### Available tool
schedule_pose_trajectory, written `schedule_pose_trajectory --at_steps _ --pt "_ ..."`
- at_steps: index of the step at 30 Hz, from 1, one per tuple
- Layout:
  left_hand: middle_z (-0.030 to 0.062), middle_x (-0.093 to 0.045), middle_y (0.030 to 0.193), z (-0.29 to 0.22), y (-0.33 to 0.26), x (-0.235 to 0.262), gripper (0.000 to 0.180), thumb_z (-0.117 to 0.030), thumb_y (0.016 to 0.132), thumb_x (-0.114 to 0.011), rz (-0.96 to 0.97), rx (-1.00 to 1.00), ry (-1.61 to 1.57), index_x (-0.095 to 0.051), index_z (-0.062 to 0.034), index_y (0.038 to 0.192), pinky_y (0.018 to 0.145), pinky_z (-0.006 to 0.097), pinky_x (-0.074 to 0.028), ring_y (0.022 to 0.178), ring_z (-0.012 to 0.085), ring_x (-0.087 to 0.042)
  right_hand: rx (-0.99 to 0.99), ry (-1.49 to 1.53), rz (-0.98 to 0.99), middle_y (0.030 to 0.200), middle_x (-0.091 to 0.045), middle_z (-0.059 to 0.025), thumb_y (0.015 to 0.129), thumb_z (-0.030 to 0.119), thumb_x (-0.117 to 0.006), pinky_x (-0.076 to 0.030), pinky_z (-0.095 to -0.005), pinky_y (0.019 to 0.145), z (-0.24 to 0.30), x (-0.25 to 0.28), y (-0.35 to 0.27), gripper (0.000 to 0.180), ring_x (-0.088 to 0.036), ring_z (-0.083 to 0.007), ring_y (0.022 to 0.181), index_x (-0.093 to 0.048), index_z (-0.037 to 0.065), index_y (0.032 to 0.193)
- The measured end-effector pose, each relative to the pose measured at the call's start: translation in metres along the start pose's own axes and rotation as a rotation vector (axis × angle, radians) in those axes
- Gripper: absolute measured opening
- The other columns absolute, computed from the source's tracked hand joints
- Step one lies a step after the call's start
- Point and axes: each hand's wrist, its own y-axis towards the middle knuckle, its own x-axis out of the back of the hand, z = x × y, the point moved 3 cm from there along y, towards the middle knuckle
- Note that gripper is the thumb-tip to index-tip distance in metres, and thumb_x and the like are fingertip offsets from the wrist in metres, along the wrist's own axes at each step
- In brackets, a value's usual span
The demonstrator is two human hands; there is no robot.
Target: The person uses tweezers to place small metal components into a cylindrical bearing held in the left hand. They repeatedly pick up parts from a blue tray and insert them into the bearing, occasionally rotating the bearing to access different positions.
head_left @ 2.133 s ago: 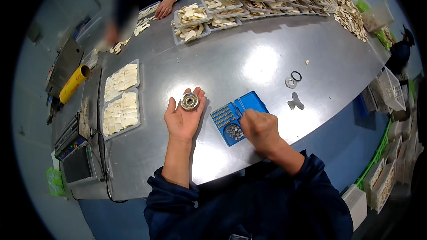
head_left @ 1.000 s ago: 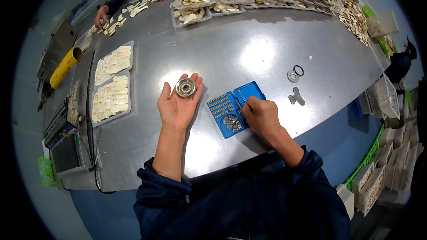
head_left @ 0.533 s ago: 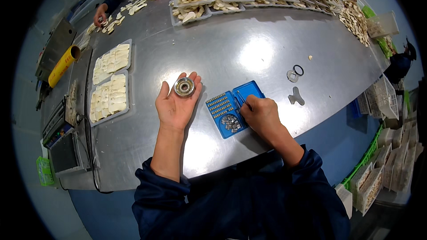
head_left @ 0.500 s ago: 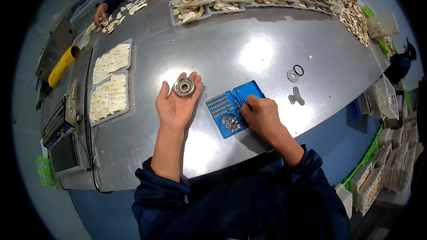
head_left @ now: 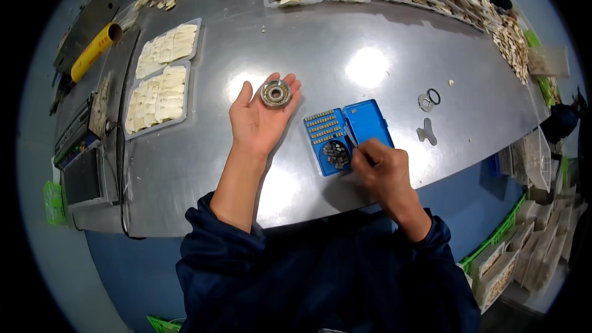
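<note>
blue hinged case [head_left: 346, 137], lid open, on steel table [head_left: 370, 37]; small dark bits inside. l of case: left hand [head_left: 259, 120] palm-up, flat open, round metal disc [head_left: 275, 93] resting on fingertips. right hand [head_left: 381, 166] touching case's near edge, fingers curled; what it pinches can't tell. two white trays [head_left: 161, 80] far l of case.

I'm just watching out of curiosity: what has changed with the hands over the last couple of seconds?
Little: the right hand has settled at the open blue case, fingers at its small dark pieces. The left hand stays palm up, the round metal part on its fingertips.
</note>
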Motion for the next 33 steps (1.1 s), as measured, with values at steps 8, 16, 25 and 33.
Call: schedule_pose_trajectory --at_steps 8,16,25,33 --pt "0.0298 -0.031 0.137 0.000 0.001 0.001 0.052 -0.039 0.101 -0.030 -0.007 0.002 0.003 -0.036 0.0049 0.128 0.109 0.050 -0.032 0.131 0.0417 -0.032 0.030 0.038 0.094 0.052 -0.054 -0.0163 0.076 0.004 -0.064 -0.044 -0.0363 0.043 0.005 -0.014 -0.008 0.018 -0.057 -0.0302 0.045 -0.052 0.001 0.062" --pt "0.0302 -0.030 0.138 0.000 0.001 0.000 0.052 -0.039 0.101 -0.030 -0.008 -0.007 0.018 -0.035 0.0052 0.129 0.109 0.050 -0.031 0.132 0.0420 -0.031 0.027 0.010 0.102 0.051 -0.053 -0.0163 0.076 0.003 -0.062 -0.045 -0.0375 0.043 0.002 -0.017 -0.008 0.019 -0.056 -0.0315 0.044 -0.051 0.002 0.061" --pt "0.0312 -0.029 0.138 0.000 0.001 -0.002 0.054 -0.039 0.101 -0.028 -0.006 -0.020 0.044 -0.034 0.0057 0.130 0.110 0.051 -0.030 0.133 0.0423 -0.029 0.034 0.006 0.089 0.051 -0.052 -0.0166 0.075 0.004 -0.062 -0.045 -0.0387 0.043 -0.001 -0.019 -0.008 0.019 -0.056 -0.0326 0.045 -0.051 0.002 0.061" --pt "0.0310 -0.027 0.139 0.000 0.001 0.000 0.053 -0.038 0.101 -0.028 0.002 -0.016 0.024 -0.032 0.0056 0.131 0.111 0.050 -0.029 0.133 0.0423 -0.028 0.045 0.013 0.096 0.051 -0.053 -0.0172 0.075 0.004 -0.062 -0.046 -0.0393 0.044 0.000 -0.023 -0.007 0.018 -0.056 -0.0337 0.046 -0.051 0.001 0.061"
